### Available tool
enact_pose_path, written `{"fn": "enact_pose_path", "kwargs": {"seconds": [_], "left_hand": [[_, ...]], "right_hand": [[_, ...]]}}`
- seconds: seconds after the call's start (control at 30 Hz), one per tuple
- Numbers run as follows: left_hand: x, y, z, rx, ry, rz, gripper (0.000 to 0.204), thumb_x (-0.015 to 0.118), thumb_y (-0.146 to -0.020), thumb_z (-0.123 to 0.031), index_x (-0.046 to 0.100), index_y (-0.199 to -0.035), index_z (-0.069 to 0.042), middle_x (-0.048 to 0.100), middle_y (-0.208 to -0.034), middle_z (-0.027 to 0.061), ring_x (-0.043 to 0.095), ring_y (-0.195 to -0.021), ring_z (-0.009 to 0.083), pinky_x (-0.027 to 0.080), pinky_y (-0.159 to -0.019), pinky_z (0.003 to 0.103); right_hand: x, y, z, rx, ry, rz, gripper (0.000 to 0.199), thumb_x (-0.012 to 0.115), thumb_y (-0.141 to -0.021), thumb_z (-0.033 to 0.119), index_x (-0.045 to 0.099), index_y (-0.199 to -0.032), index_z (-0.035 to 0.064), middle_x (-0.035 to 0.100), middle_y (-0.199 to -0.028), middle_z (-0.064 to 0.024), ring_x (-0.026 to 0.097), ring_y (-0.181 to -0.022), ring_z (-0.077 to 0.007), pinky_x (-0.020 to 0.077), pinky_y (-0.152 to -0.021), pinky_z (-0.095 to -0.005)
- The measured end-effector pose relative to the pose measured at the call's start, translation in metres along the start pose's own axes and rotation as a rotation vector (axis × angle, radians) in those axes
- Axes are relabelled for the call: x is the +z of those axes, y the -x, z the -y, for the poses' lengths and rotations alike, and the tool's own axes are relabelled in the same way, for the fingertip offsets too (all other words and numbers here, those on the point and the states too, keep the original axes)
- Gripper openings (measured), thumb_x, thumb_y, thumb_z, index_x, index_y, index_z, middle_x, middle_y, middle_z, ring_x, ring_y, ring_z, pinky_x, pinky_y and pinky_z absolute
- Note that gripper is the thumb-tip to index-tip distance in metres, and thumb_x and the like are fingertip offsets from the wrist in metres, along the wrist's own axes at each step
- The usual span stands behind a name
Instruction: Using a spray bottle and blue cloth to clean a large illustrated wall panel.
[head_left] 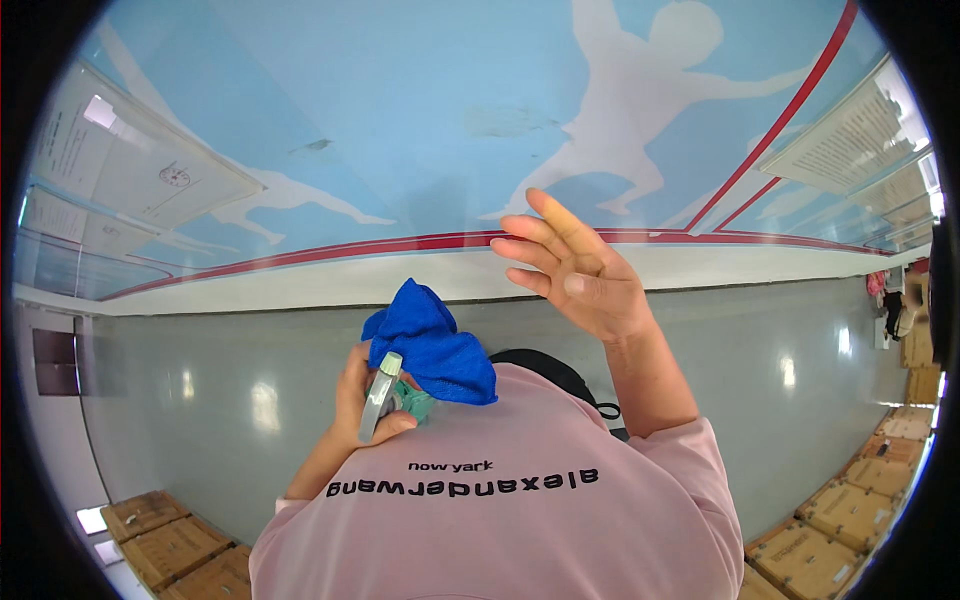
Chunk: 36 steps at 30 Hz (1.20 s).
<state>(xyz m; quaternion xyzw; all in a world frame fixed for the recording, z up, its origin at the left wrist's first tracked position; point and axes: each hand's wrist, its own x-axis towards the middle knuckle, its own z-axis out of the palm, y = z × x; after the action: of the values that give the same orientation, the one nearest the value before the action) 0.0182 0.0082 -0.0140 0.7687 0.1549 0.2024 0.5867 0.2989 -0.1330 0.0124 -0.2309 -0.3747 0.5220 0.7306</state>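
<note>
My left hand (352,395) is closed in front of my chest. It grips a spray bottle (378,402) with a grey head, a pale nozzle and a green body partly hidden by the fingers. A crumpled blue cloth (440,358) hangs over the same hand and spreads to the right of the bottle. My right hand (585,275) is raised toward the wall with its fingers apart and nothing in it. It appears to be off the wall surface.
Ahead stands a light blue wall (400,120) with white figures, red stripes and a few dark smudges. Framed sheets (140,150) hang at the left, and a printed panel (850,140) at the right. Brown boxes (810,555) line both sides of the grey floor (250,350).
</note>
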Motion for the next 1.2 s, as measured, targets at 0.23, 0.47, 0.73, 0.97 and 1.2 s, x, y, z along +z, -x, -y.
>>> {"fn": "enact_pose_path", "kwargs": {"seconds": [0.23,0.47,0.73,0.97,1.2], "left_hand": [[0.008,-0.02,-0.009,0.142,-0.058,0.085,0.085,0.083,-0.063,-0.046,0.04,-0.119,0.001,0.061,-0.095,0.0109,0.062,-0.08,0.0167,0.048,-0.068,0.03],[0.014,-0.022,-0.018,0.107,0.006,0.196,0.07,0.083,-0.063,-0.046,0.047,-0.105,-0.003,0.065,-0.082,0.0078,0.066,-0.073,0.0171,0.051,-0.066,0.028],[0.013,-0.023,-0.018,0.125,-0.104,0.303,0.065,0.083,-0.062,-0.046,0.05,-0.098,-0.004,0.067,-0.078,0.0089,0.068,-0.069,0.02,0.053,-0.063,0.029],[0.021,-0.022,-0.021,0.052,-0.054,0.273,0.068,0.08,-0.066,-0.047,0.047,-0.107,-0.004,0.068,-0.098,0.0122,0.065,-0.076,0.0173,0.051,-0.067,0.028],[0.026,-0.026,-0.027,-0.03,-0.117,0.264,0.073,0.08,-0.07,-0.037,0.04,-0.121,-0.004,0.065,-0.092,0.0099,0.066,-0.076,0.0187,0.05,-0.067,0.03]], "right_hand": [[0.03,-0.007,-0.042,-0.154,0.939,0.019,0.05,0.064,-0.083,0.029,0.052,-0.124,0.0042,0.056,-0.12,-0.0171,0.054,-0.113,-0.0261,0.0436,-0.092,-0.0358],[0.03,0.006,-0.028,0.022,1.405,0.208,0.041,0.061,-0.084,0.033,0.048,-0.06,0.0033,0.049,-0.055,-0.0146,0.048,-0.051,-0.0362,0.0382,-0.049,-0.0434],[0.003,0.016,0.021,0.212,1.215,0.306,0.021,0.063,-0.084,0.019,0.056,-0.074,0.0014,0.052,-0.06,-0.0143,0.049,-0.057,-0.0351,0.0384,-0.052,-0.04],[-0.013,0.03,0.024,0.191,1.116,0.06,0.011,0.07,-0.076,0.01,0.064,-0.079,0.0017,0.058,-0.064,-0.0117,0.051,-0.054,-0.02,0.0395,-0.051,-0.0305],[0.005,0.02,-0.011,0.187,1.079,-0.173,0.029,0.069,-0.081,0.014,0.051,-0.064,-0.0007,0.039,-0.052,-0.0071,0.034,-0.051,-0.013,0.0324,-0.046,-0.0295]]}}
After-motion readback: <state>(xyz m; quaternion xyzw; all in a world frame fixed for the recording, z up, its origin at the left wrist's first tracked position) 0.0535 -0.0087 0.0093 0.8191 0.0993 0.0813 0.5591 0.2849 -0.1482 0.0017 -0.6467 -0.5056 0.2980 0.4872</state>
